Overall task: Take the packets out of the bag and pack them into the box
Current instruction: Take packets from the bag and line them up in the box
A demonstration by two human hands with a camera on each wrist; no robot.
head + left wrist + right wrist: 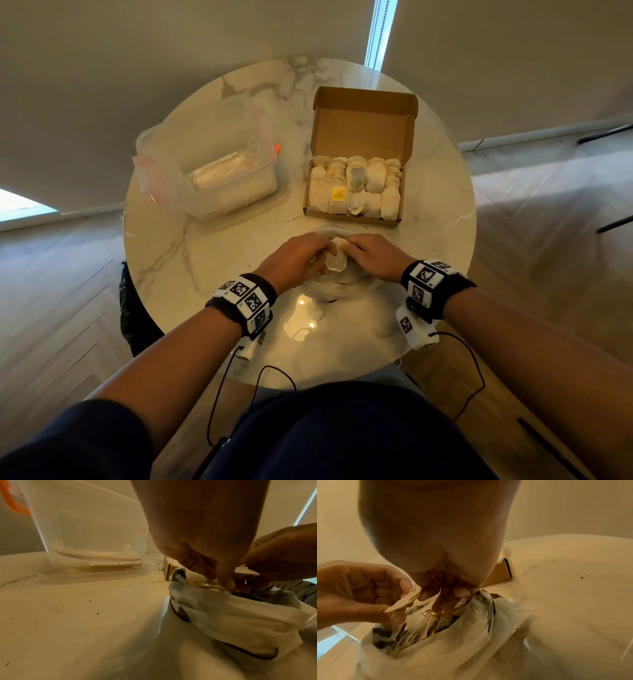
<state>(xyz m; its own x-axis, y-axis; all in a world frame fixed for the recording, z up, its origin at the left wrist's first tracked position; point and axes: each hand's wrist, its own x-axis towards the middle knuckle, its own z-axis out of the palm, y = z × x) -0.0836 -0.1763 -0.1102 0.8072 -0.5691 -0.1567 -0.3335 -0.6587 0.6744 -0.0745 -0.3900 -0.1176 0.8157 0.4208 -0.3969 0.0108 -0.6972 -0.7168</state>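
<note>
a: where are the hands?

b: both over the bag [334, 286], near edge of the round marble table [191, 260]. left hand [297, 257] and right hand [371, 253] meet at the bag's mouth, fingertips almost touching.

a: grip state?

b: left hand – thumb and curled fingers pinch a packet [404, 601], a pale flat one, held just above the bag opening. clearest in the right wrist view. right hand – fingers curled down, pinching the thin white rim of the bag by the opening, some fingertips reaching into it.

a: bag contents?

b: crumpled translucent plastic with dark print. more packets visible inside the mouth, can't count them.

a: box?

b: cardboard box [356, 185], just beyond the hands, lid flap standing open at the back. packets in box [373, 192] lie in about two rows, side by side, filling most of the floor. one carries a yellow tag [338, 194].

a: anything else on the table?

b: clear plastic container [219, 171] with orange clips, far left of the box, well apart from it – something pale lying in its bottom, can't tell what. dark crumbs [97, 613] scattered on the marble between container and bag. tracker bands with black-and-white markers on both wrists, cables trailing back.
</note>
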